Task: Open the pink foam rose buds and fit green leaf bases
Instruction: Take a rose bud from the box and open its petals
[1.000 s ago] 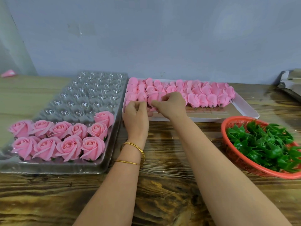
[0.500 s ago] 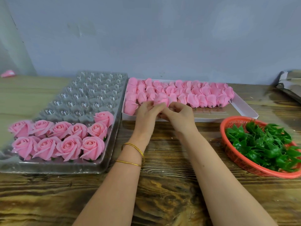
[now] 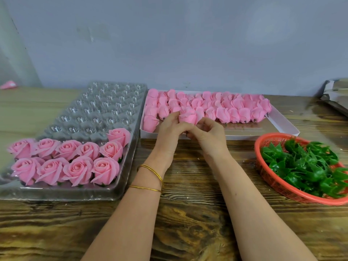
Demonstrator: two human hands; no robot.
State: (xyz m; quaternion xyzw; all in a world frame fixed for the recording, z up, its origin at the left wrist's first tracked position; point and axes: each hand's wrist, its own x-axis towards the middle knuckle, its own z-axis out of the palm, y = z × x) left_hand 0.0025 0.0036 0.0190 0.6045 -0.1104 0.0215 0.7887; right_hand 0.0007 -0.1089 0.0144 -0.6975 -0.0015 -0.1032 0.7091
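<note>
You hold one closed pink bud (image 3: 188,116) in both hands, just above the near edge of the white box (image 3: 244,137). Your left hand (image 3: 169,129) pinches its side petals and your right hand (image 3: 208,135) curls round its base. This looks like the opening step. Next, ease the outer petals outward gently. Then free your right hand to pick up a green leaf base (image 3: 305,166) from the red basket (image 3: 258,147) on the worktop (image 3: 188,223).

The left hand (image 3: 169,129) and the right hand (image 3: 209,135) hold together one pink rose bud (image 3: 187,116) over the near edge of the white box (image 3: 254,137), where more buds lie in rows. Opened roses (image 3: 75,162) stand in the clear tray (image 3: 105,108) at the left. Green leaf bases (image 3: 305,166) fill the red basket (image 3: 273,180) at the right.
</note>
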